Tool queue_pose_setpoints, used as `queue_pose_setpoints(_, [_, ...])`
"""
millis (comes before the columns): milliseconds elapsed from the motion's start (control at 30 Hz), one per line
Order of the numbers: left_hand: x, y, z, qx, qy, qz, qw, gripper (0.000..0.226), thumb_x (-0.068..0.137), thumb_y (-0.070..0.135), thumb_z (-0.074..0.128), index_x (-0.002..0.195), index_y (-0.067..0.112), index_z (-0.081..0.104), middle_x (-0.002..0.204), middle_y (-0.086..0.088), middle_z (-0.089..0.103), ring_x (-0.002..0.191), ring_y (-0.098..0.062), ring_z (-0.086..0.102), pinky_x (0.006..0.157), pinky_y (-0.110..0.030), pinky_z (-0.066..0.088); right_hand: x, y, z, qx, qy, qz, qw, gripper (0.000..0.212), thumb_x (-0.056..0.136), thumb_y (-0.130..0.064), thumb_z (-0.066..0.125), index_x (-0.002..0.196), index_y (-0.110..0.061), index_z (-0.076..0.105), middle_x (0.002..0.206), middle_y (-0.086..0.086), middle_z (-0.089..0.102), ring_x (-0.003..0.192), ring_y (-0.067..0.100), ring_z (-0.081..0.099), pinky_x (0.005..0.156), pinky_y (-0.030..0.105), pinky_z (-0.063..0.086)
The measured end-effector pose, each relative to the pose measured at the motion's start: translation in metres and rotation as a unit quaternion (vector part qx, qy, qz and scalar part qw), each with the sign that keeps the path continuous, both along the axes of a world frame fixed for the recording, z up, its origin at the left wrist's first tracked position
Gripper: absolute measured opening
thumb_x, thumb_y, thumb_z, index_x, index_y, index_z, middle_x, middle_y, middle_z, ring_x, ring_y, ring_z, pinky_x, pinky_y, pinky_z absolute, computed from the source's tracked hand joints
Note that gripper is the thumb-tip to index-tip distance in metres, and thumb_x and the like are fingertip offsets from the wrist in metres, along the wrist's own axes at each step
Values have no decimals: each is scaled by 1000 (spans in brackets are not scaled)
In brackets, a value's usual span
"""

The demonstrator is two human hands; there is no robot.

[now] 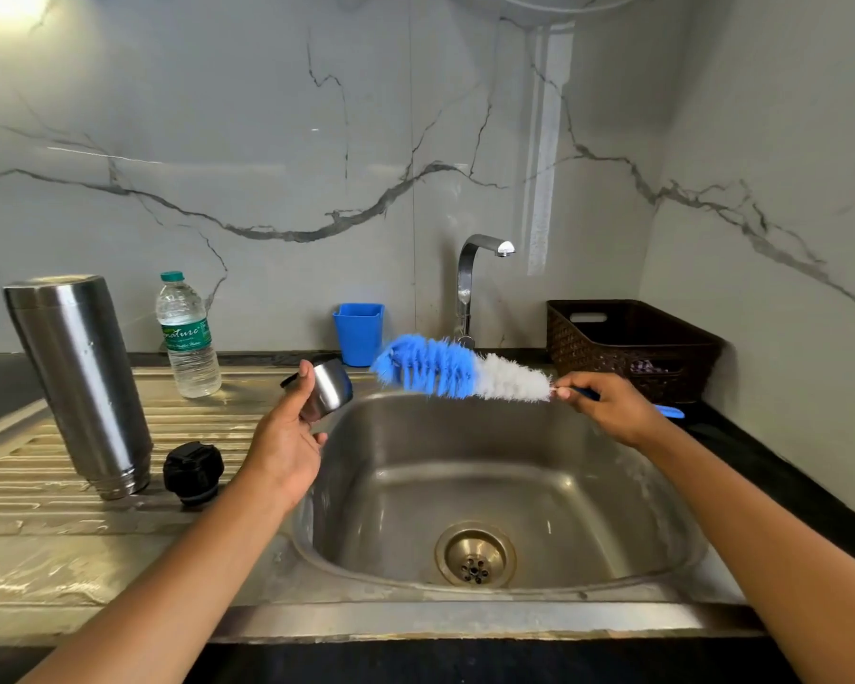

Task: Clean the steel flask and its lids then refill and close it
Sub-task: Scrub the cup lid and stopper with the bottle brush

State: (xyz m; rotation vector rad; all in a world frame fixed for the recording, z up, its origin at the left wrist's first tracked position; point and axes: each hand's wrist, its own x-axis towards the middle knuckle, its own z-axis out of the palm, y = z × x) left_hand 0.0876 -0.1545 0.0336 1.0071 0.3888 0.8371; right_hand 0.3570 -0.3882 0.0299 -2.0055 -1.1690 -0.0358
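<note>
Tall steel flask upside-down, threaded mouth on ribbed drainboard

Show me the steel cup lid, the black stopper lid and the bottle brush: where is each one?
steel cup lid (331,387): head view, on its shiny side wall.
black stopper lid (193,469): head view, on its dark top.
bottle brush (430,366): head view, on the blue bristles.

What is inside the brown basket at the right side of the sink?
Only something small and purplish shows low in the brown basket, too unclear to name. The basket's woven walls cover the rest of its floor.
</note>
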Motion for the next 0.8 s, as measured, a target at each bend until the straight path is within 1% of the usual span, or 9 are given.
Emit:
queue_pose_setpoints(100, [-2,9,-1,52,-2,26,998,74,33,60,87,93,25,65,85,9,69,81,-7,56,69,-27,32,-1,-11,10,-77,-30,21,996,10,91,-29,59,90,-31,69,86,-18,66,82,-2,58,79,26,45])
queue_pose_setpoints(133, [-3,11,-2,80,-3,36,996,78,31,57,88,98,23,65,89,9,69,81,-6,56,68,-26,33,-2,-11,12,-102,-40,24,994,11,91,-30,59,91,-30,70,82,-15,66,78,0,59,77,29,47])
queue_pose_setpoints(233, [-2,13,-7,142,-7,46,989,64,49,40,86,106,21,62,93,9,68,77,0,61,68,-17,45,-12,-8,18,-122,19,77,989,15,93,-24,57,92,-20,71,63,-11,63,66,6,57,76,22,46])
queue_pose_setpoints(333, [1,9,-8,174,-3,51,983,49,61,24,75,107,17,59,88,10,67,70,5,60,65,-9,47,-24,-5,21,-134,65,121,981,18,96,-16,52,90,-13,69,66,-8,66,57,4,54,59,6,38])
queue_pose_setpoints(400, [2,9,-10,187,15,47,981,42,70,13,71,109,17,58,97,4,65,82,-2,61,72,-12,48,-30,-1,21,-158,70,134,976,19,97,-16,50,90,-12,68,66,0,65,46,1,45,48,8,34])
queue_pose_setpoints(500, [2,11,-13,200,37,36,978,46,62,17,72,106,21,59,105,2,66,99,-10,61,89,-25,46,-35,7,19,-183,77,154,968,21,98,-19,49,89,-11,67,65,0,62,39,3,37,42,11,28])
queue_pose_setpoints(600, [2,15,-13,191,43,51,979,41,64,16,71,103,21,59,101,2,66,95,-10,60,88,-25,45,-26,3,19,-179,92,155,967,22,97,-23,51,84,-17,68,62,-4,59,43,9,31,42,21,24])
queue_pose_setpoints(667, [2,16,-13,178,35,51,982,37,68,15,71,103,20,60,99,3,65,88,-9,59,87,-24,44,-18,-4,20,-161,125,141,969,24,98,-20,49,83,-16,67,60,-2,55,41,8,29,39,19,22])
queue_pose_setpoints(800, [5,14,-15,171,37,39,984,44,62,19,72,105,19,60,105,0,66,98,-12,61,90,-25,45,-26,-1,18,-189,127,160,960,24,98,-18,47,86,-14,67,59,-3,54,41,9,30,38,21,22])
